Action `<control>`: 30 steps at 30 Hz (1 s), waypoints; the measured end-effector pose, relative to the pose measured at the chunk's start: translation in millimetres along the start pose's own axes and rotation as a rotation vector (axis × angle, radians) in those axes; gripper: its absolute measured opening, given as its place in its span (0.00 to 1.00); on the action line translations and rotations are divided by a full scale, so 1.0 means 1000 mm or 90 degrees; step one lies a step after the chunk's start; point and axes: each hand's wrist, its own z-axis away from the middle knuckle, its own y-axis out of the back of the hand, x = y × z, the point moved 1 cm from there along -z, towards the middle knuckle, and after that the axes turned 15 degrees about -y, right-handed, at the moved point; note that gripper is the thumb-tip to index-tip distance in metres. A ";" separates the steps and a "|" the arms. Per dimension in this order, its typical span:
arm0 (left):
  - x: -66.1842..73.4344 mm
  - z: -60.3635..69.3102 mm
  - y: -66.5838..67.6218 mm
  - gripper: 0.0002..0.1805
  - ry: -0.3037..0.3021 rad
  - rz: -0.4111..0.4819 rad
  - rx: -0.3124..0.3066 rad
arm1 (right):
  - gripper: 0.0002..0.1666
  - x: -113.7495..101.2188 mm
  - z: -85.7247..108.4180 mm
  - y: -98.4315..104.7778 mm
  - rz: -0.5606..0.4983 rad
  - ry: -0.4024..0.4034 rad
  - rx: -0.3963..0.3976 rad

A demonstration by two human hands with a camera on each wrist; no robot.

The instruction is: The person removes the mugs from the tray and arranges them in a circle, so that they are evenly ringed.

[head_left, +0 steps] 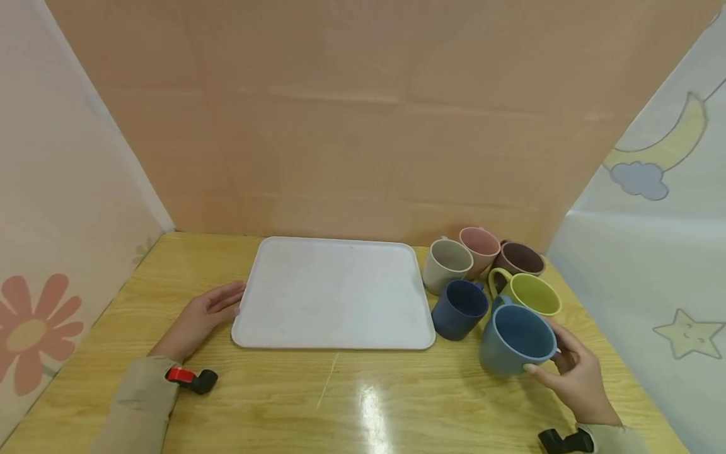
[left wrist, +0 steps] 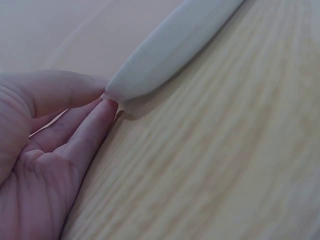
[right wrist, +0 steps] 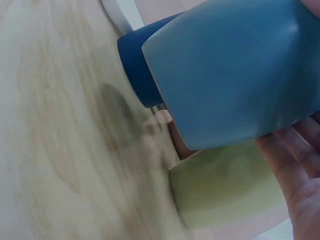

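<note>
My right hand [head_left: 575, 372] grips a light blue mug [head_left: 510, 353] by its right side, thumb at the front and fingers behind. In the right wrist view the light blue mug [right wrist: 235, 75] is raised off the table, its shadow on the wood. Its handle points to the back. Just behind it stand a yellow-green mug [head_left: 533, 293] and a dark blue mug [head_left: 456, 315]. At the left edge of a white rectangular tray [head_left: 334, 296], my left hand [head_left: 207, 315] pinches the rim. In the left wrist view its thumb and a finger [left wrist: 90, 125] meet at the tray's corner.
Farther back on the right stand a cream mug [head_left: 442, 271], a pink mug [head_left: 481, 249] and a dark brown mug [head_left: 518, 258], close together. A brown-orange backdrop rises behind the wooden table [head_left: 272, 397]. Patterned panels flank it left and right.
</note>
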 end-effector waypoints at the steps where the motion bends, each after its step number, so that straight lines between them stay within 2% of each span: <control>1: 0.000 0.001 0.000 0.37 0.002 0.000 0.001 | 0.49 0.002 0.000 -0.001 0.007 -0.008 0.003; 10: -0.001 0.002 -0.003 0.37 0.004 0.011 0.002 | 0.48 0.013 -0.001 -0.001 0.057 -0.038 0.008; 16: -0.001 0.001 -0.004 0.37 0.003 0.002 -0.001 | 0.47 0.018 0.001 0.003 0.063 -0.059 0.018; 19: 0.000 0.001 -0.003 0.37 -0.003 -0.005 -0.002 | 0.46 0.020 0.000 0.006 0.063 -0.069 0.008; 24: 0.002 0.003 0.000 0.36 -0.009 -0.009 0.000 | 0.47 0.020 -0.004 0.010 0.110 -0.081 -0.020; 28: 0.002 0.002 0.000 0.36 -0.005 -0.006 -0.001 | 0.47 0.018 -0.004 0.013 0.143 -0.106 -0.011; 30: 0.001 0.001 0.000 0.36 -0.004 -0.005 -0.001 | 0.45 0.018 -0.004 0.013 0.132 -0.122 -0.004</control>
